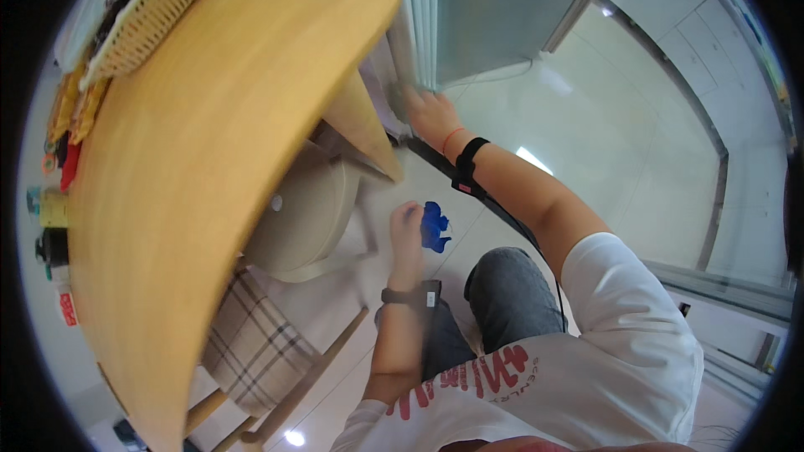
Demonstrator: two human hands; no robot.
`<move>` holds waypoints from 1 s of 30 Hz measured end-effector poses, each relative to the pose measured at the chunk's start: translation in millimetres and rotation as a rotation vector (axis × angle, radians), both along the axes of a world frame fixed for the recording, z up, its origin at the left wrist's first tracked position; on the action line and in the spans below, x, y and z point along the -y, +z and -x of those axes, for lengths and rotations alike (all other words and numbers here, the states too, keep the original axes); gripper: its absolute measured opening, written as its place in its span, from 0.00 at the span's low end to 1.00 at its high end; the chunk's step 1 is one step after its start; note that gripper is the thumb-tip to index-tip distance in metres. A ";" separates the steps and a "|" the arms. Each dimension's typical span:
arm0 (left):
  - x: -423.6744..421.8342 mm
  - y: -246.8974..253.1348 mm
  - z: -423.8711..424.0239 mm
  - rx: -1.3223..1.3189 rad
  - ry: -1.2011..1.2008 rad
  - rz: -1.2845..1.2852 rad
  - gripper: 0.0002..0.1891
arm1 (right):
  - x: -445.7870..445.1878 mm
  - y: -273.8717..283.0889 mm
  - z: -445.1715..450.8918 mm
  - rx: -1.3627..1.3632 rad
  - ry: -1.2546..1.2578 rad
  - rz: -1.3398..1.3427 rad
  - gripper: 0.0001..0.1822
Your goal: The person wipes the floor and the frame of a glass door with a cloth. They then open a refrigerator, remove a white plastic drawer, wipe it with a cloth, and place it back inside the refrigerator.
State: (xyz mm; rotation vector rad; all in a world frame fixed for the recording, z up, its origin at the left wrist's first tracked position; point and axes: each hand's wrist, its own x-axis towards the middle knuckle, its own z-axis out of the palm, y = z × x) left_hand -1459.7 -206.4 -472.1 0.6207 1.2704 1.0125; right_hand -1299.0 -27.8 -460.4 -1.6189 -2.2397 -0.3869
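My left hand (407, 226) is low over the floor tiles, its fingers closed on a crumpled blue cloth (434, 227) that hangs out on its right side. My right hand (433, 114) reaches forward to the lower end of a pale curtain (422, 19), beside the edge of a glass door panel (496, 12). Its fingertips are blurred and partly hidden, so whether they grip anything cannot be told. Black straps sit on both wrists.
A wooden table (251, 75) fills the left, with a woven basket (154, 19) and several bottles along its far side. Below it stand a round beige stool (301, 213) and a chair with a plaid cushion (260, 345). A dark floor track (502, 213) runs past my right arm.
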 end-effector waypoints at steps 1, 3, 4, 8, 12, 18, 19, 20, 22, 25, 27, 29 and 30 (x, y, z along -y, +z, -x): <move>-1.6 -8.9 1.5 0.000 -0.017 0.006 0.11 | 0.1 -25.3 -1.0 -0.042 -0.013 0.039 0.14; -2.5 -23.4 3.0 0.010 -0.019 0.016 0.12 | -1.7 -63.4 -0.3 -0.046 -0.032 0.134 0.14; -2.2 -28.7 4.3 0.019 -0.005 0.020 0.12 | -3.0 -76.7 1.5 -0.006 -0.039 0.190 0.15; 3.6 -17.1 0.8 0.101 0.026 0.065 0.12 | 0.1 -150.0 -19.5 -0.011 -0.148 0.424 0.20; 31.0 -4.7 13.8 0.016 0.000 0.073 0.13 | 23.8 -151.3 -9.2 -0.097 -0.272 0.572 0.22; 25.5 15.2 9.9 -0.086 -0.065 0.048 0.14 | 54.8 -197.9 -45.1 -0.253 -0.475 1.160 0.20; 26.5 13.3 9.9 -0.089 -0.058 0.050 0.14 | 68.6 -209.8 -56.4 -0.027 -0.366 1.211 0.19; 28.3 11.0 10.7 -0.092 -0.054 0.051 0.14 | 84.1 -221.3 -66.0 -0.111 -0.446 1.236 0.19; 30.4 5.8 12.3 -0.085 -0.049 0.059 0.14 | 107.0 -194.7 -71.7 -0.036 -0.390 1.324 0.20; 24.1 -21.4 16.6 -0.221 -0.139 0.023 0.14 | 104.6 -221.2 -67.5 -0.507 -0.294 0.963 0.22; 23.6 -32.4 14.1 -0.256 -0.135 -0.010 0.15 | 110.1 -202.5 -55.3 -0.443 -0.233 0.895 0.21; 18.4 -42.6 5.2 -0.284 -0.204 -0.002 0.15 | 119.0 -215.7 -72.6 -0.425 -0.334 0.991 0.24; 15.5 -50.7 2.2 -0.283 -0.229 -0.012 0.15 | 126.8 -221.4 -83.7 -0.418 -0.384 1.041 0.26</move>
